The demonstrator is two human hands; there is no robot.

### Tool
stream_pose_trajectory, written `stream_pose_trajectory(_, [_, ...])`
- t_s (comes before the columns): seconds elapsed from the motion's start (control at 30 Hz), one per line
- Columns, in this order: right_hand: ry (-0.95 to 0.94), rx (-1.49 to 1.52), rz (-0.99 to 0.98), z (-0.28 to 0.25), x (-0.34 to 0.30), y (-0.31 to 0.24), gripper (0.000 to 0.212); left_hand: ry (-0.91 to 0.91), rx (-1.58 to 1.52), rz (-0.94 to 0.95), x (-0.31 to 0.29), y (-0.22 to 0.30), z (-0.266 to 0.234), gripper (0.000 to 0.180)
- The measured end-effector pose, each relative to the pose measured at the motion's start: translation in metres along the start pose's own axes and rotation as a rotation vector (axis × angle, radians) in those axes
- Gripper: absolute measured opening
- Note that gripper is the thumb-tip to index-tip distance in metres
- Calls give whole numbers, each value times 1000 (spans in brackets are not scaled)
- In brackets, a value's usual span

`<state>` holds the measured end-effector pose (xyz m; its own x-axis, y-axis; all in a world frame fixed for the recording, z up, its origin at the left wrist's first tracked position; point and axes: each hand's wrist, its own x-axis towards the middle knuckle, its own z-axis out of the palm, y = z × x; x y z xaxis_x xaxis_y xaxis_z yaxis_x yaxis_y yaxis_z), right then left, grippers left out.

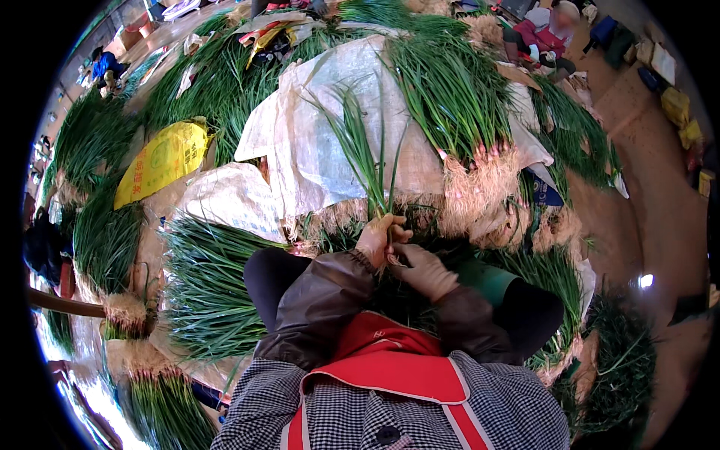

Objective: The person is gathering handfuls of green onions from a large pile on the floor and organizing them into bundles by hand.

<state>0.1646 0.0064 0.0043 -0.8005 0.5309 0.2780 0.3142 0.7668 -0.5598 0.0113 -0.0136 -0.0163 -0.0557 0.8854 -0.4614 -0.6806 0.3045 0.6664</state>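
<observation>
My left hand point(377, 238), in a tan glove, is closed round a small bunch of spring onions point(364, 157). Their long green leaves fan out upward and away from me. My right hand point(426, 271), gloved as well, has its fingers closed at the root end of the same bunch, just below the left hand. Which stems it pinches is partly hidden. Beyond my hands lies a white woven sack point(322, 120). A large pile of spring onions point(457, 97) rests on its right part, pinkish bulbs and pale roots point(476, 187) toward me.
More spring onions point(214, 281) lie beside my left knee, with further heaps point(94, 232) at the far left. A yellow bag point(165, 161) lies between piles. Dark green leaves point(619, 364) are heaped at the lower right. Another person point(544, 37) sits at the far right.
</observation>
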Motion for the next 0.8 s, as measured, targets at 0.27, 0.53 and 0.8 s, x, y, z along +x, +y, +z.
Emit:
stream_pose_trajectory(0.27, [46,108,376,32,73,78,35,123,119,66,-2,-32,12,38])
stream_pose_trajectory(0.53, [363,-290,747,89,98,103,27,333,405,428,12,-54,-2,45])
stream_pose_trajectory(0.8, [604,-240,798,45,90,53,28,229,-244,72,-11,-40,24,43])
